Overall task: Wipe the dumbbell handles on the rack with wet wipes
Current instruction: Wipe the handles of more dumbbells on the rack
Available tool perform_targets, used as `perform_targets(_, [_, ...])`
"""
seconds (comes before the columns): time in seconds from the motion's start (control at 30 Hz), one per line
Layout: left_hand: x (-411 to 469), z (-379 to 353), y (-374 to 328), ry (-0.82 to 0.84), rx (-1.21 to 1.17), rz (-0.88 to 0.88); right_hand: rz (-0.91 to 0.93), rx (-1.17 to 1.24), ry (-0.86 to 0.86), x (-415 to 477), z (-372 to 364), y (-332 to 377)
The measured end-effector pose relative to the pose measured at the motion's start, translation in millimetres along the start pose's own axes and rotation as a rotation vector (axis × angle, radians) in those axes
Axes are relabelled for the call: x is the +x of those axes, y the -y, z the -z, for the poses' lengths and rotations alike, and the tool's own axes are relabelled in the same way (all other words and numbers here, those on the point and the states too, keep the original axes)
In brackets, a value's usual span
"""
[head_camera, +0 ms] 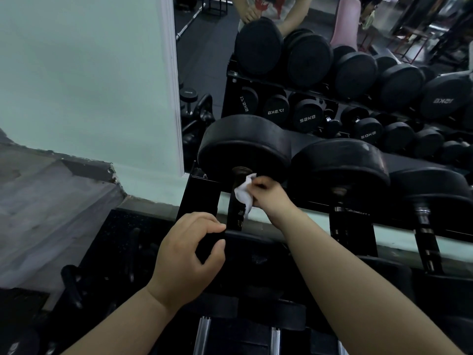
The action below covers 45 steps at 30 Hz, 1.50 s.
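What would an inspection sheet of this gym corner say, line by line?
Surface: black rack, tiers loaded with dumbbells.
Job's things: white wet wipe against the handle of the leftmost dumbbell.
Clutter: nothing seen.
Grippers: none, bare hands; right hand pinches the wet wipe, left hand curls round that dumbbell's near end.
Cables: nothing seen.
Surroundings: mirror behind reflects the rack; pale green wall at left.

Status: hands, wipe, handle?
Right hand pinching wet wipe on leftmost dumbbell handle. Left hand gripping its near head. Nothing blocking.
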<state>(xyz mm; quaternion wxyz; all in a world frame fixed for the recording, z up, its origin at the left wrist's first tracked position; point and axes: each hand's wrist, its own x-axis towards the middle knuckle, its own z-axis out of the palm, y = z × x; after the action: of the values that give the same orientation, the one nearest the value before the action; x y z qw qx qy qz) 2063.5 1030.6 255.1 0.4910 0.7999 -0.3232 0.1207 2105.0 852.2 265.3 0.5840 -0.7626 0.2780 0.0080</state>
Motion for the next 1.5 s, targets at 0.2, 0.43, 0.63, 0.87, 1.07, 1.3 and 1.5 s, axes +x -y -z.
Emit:
perform_targets(0.2, [0.8,0.8,-0.3,0.003,0.001,-0.005,-0.004,-0.121,0.17,-21.4,4.2,-7.6])
perform_targets(0.43, [0.8,0.7,-1.3,0.0,0.004,-0.017,0.019,0.06,-0.058,-15.0,0.7,-5.8])
perform_targets(0.63, [0.5,2.3,-2.3,0.031,0.012,0.001,0.12,-0.251,0.149,-31.0,3.4,-6.4])
perform_targets(0.87, [20.0,21.6,-15.9,0.169,-0.161,0.208,0.235,-0.146,0.204,-55.2,20.8,18.8])
perform_targets(1.07, [80.4,33.1,-10.7,0.368,0.017,0.233,0.302,-0.05,0.275,-69.9,18.4,32.6])
perform_targets(1.3, [87.2,33.1,24.8,0.315,-0.093,0.529,0.257,-0.045,0.024,-68.0,13.1,10.4])
perform_targets(1.5, [87.2,35.3,56.6,0.265,-0.269,0.77,0.143,0.078,-0.168,-78.6,5.6,-18.1])
